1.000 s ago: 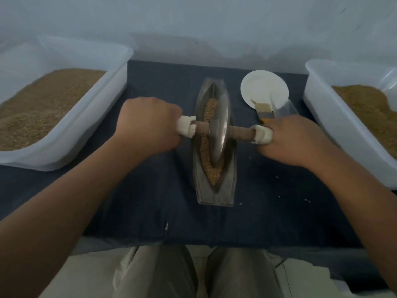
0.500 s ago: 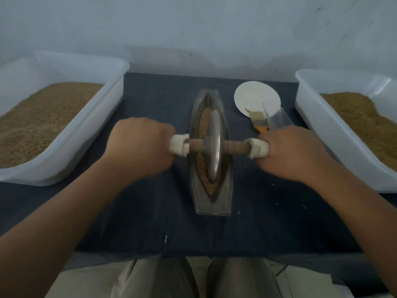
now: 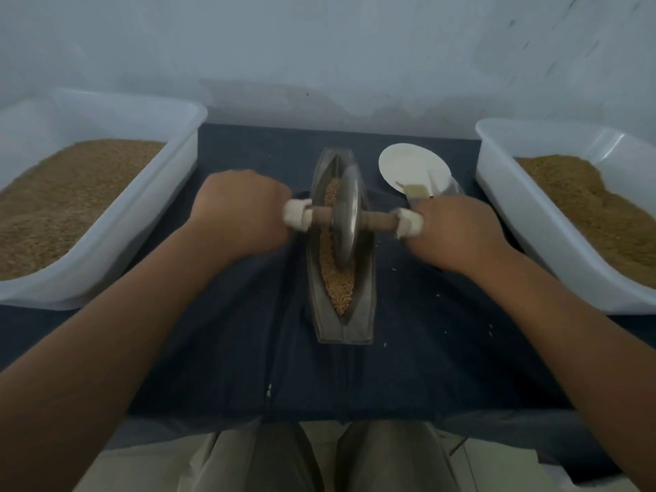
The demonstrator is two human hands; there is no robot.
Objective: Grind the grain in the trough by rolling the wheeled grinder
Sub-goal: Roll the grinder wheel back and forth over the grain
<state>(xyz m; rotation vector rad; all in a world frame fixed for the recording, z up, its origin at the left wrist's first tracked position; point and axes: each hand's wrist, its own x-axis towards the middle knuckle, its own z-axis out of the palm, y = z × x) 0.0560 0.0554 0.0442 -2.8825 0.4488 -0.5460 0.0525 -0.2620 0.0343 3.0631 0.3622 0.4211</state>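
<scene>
- Head view, the only one: trough (image 3: 362, 324) sits lengthwise dead centre on the cloth (image 3: 230, 349), pointing away from the person, so the wheel (image 3: 346, 214) can roll straight out and back.
- Wheel stands upright in the groove around mid-trough. Grain (image 3: 340, 285) is piled at the near end, with some showing on the far side too.
- Left hand (image 3: 241, 211) is fisted round the left end of the axle (image 3: 378, 221), right hand (image 3: 458, 232) round the right end — both wrapped tight on the white-taped grips. One hand each side keeps the disc from tipping, I'd guess.
- Left tub (image 3: 177, 165) and right tub (image 3: 514, 193) of grain flank it — handy for refilling or emptying, probably.
- Plate (image 3: 411, 165) and brush (image 3: 417, 191) sit just beyond the right hand, likely for sweeping out the trough.
</scene>
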